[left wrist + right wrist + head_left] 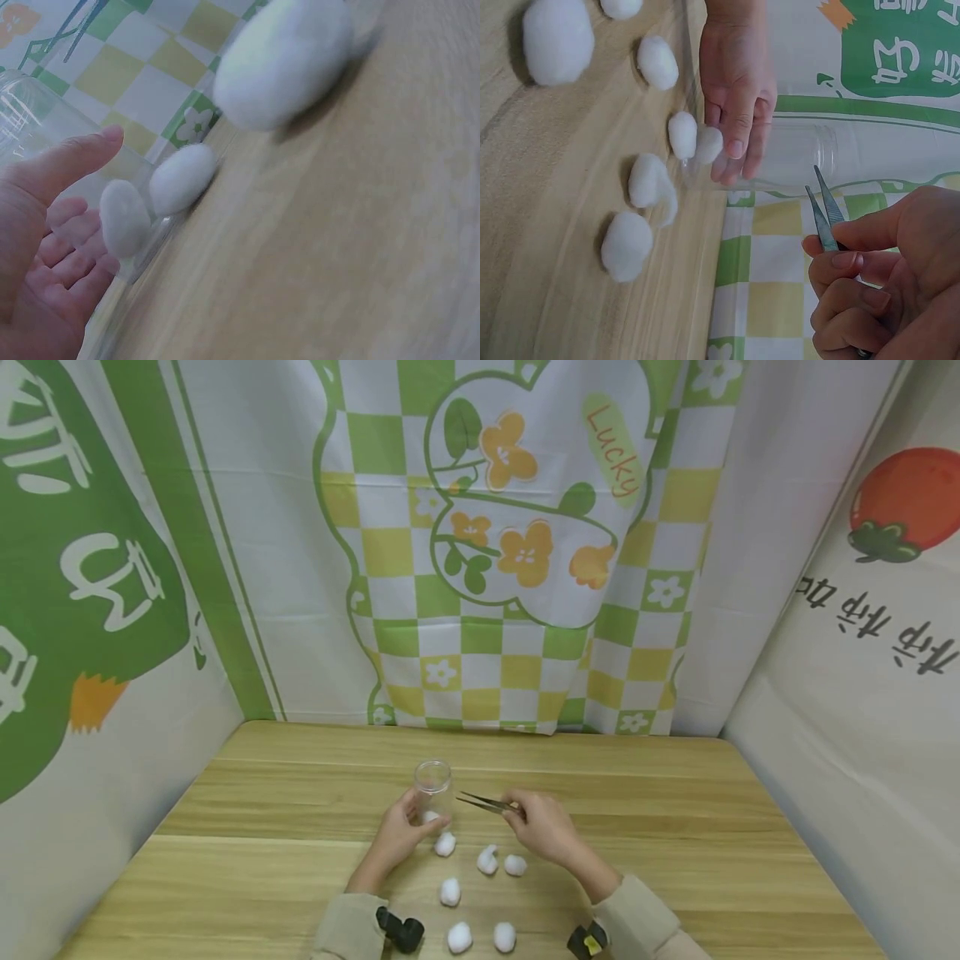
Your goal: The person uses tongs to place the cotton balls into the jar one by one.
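A clear jar [434, 787] stands upright on the table with its mouth uncovered. My left hand [401, 832] grips its lower part, thumb on the near side and fingers around the far side. One white cotton ball [124, 217] lies inside at the bottom, seen through the wall. My right hand [549, 828] pinches metal tweezers [824, 231] between thumb and fingers. Their tips are apart with nothing between them, just right of the jar near its rim. Close in front of the jar sits another cotton ball [445, 844].
Several more cotton balls lie loose on the wooden table [247, 827], including a wispy cotton ball [487, 860] and a rounder cotton ball [515, 865] between the hands. Others are nearer the front edge. A checked curtain [480, 677] hangs behind the table, with printed cloths at both sides.
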Demonstrator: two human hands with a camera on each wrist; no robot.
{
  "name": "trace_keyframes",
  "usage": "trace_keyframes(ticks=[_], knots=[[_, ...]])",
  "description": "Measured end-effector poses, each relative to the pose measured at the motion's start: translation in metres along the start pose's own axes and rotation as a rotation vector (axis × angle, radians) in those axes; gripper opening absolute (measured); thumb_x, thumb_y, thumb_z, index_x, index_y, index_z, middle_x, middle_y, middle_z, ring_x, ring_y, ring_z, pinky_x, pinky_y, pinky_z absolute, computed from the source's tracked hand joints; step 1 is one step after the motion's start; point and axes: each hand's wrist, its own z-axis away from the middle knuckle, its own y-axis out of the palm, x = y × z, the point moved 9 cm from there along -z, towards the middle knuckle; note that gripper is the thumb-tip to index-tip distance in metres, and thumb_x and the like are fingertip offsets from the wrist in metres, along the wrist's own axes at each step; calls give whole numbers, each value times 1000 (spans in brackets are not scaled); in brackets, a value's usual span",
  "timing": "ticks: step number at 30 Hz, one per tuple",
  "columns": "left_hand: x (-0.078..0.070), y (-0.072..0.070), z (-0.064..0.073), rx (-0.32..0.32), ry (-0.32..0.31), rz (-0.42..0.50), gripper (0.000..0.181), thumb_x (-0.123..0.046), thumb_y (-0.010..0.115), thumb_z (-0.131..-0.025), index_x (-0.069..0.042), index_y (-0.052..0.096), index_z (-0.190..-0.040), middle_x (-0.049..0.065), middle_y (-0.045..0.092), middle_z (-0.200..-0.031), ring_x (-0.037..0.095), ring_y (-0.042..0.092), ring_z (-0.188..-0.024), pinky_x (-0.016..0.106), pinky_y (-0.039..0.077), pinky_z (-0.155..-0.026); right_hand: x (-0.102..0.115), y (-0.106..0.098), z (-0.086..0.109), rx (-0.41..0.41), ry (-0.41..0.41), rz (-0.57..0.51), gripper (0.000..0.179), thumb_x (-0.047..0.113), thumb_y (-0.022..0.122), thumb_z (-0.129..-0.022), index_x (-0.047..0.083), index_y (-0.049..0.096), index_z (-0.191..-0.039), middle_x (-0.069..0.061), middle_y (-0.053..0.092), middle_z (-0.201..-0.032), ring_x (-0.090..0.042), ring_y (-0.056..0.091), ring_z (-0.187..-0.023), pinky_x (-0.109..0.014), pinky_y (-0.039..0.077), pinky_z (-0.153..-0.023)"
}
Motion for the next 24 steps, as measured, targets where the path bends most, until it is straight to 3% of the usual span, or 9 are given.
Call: trace_keyframes(ticks=[6,10,17,24], knots=[[-1,0,1,6,0,1,62,-16,76,-82,0,49,-136,26,48,-143,42,45,-135,53,38,-115,-4,8,2,33,-15,6,16,7,60,-91,1,67,-104,8,38,-55,-3,29,-46,-13,18,-41],[-1,0,0,3,3,-6,62,-16,76,-82,1,48,-136,27,49,-143,42,45,-135,53,39,-114,-8,17,5,75,-8,0,19,7,60,-91,-1,67,-107,5,45,-57,-4,34,-48,-13,22,-41],[0,0,-1,4,9,-12,64,-16,76,-82,2,47,-137,28,48,-143,43,44,-135,53,38,-115,-10,29,9,104,-6,53,19,9,63,-88,2,68,-106,-6,66,-74,-8,47,-59,-19,33,-48],[0,0,-1,7,9,-8,64,-16,76,-82,1,47,-137,27,48,-143,43,44,-136,52,38,-115,-11,39,11,135,-10,44,18,8,63,-88,1,67,-104,-12,71,-86,-10,55,-65,-21,40,-52]])
